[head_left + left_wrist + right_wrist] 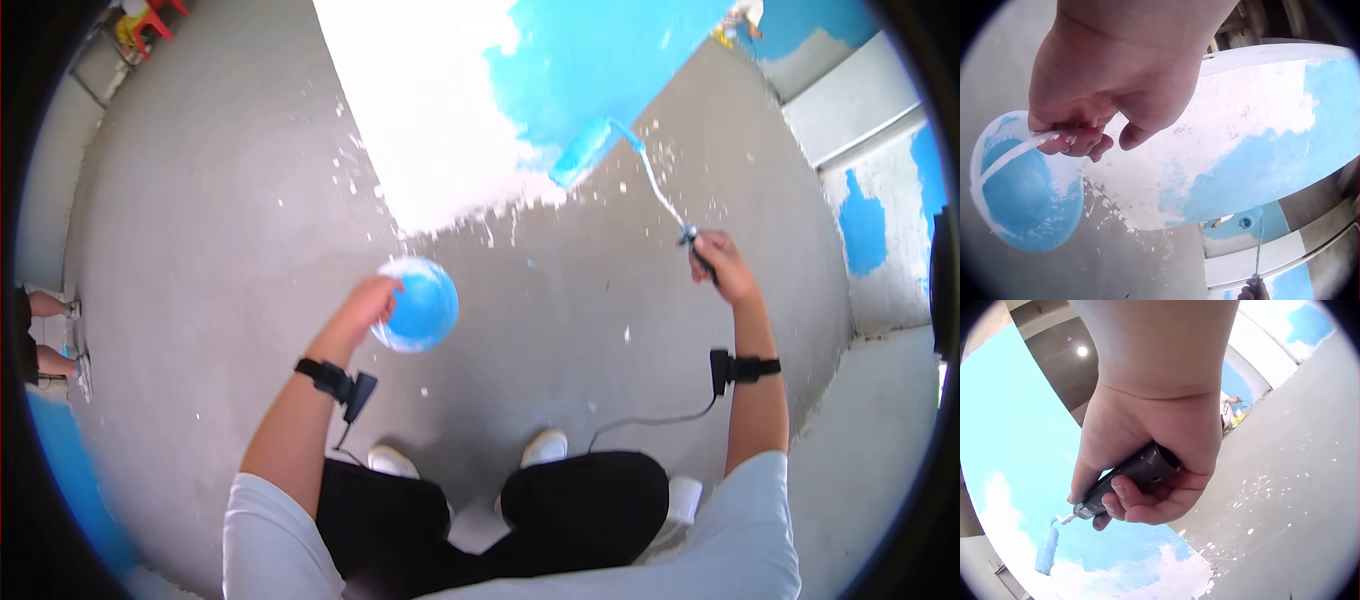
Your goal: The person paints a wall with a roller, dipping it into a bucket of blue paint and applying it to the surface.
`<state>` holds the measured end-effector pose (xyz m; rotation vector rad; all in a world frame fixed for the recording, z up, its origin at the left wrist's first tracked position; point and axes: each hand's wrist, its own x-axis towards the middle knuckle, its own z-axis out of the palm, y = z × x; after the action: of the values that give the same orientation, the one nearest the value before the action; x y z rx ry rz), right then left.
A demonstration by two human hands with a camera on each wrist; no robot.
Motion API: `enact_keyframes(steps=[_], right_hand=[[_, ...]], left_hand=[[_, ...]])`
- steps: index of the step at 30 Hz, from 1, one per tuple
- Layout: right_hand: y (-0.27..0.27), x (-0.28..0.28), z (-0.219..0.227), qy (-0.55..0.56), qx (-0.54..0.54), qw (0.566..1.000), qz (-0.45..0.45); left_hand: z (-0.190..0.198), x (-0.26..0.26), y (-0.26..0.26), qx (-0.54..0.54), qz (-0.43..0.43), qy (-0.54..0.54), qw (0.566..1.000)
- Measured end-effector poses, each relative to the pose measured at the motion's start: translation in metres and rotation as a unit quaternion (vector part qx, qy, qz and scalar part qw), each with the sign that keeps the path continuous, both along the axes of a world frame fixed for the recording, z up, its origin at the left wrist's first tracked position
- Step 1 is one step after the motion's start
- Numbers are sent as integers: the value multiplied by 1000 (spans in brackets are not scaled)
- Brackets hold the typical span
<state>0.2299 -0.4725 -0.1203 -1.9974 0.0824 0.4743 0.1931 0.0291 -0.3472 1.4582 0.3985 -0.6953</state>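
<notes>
My left hand point(372, 305) point(1116, 75) has its fingers curled round the white handle point(1015, 152) of a bucket point(425, 308) point(1072, 219) with blue paint inside. The bucket hangs below that hand, left of centre in the head view. In my right hand point(724, 268) point(1154, 444) is the dark handle point(1141, 472) of a paint roller, gripped by curled fingers. Its blue roller head point(582, 153) point(1047, 551) is at the lower right part of a wall point(400, 110) point(1235, 150), painted partly white and partly blue; whether it touches the wall I cannot tell.
White paint spots dot the grey floor point(230, 210) near the wall's foot. A red stool point(152, 28) stands at the far upper left. Another person's legs point(50, 332) show at the left edge, and someone is near yellow items point(1239, 417) beyond the wall.
</notes>
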Motion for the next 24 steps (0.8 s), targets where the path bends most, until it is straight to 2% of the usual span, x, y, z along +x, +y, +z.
enact_keyframes(steps=[7, 13, 18, 21, 24], right_hand=[[74, 22, 36, -79, 92, 993, -4], [131, 42, 44, -185, 139, 972, -33], [180, 64, 34, -236, 200, 950, -42], [208, 70, 19, -263, 276, 923, -57], [230, 69, 8, -259, 277, 921, -85]], left_hand=[[-1, 0, -2, -20, 9, -9, 1000], [-13, 2, -5, -21, 4, 5, 1000], [-11, 3, -6, -9, -4, 2, 1000], [-12, 2, -6, -4, -5, -3, 1000], [-9, 2, -6, 2, 0, 9, 1000]])
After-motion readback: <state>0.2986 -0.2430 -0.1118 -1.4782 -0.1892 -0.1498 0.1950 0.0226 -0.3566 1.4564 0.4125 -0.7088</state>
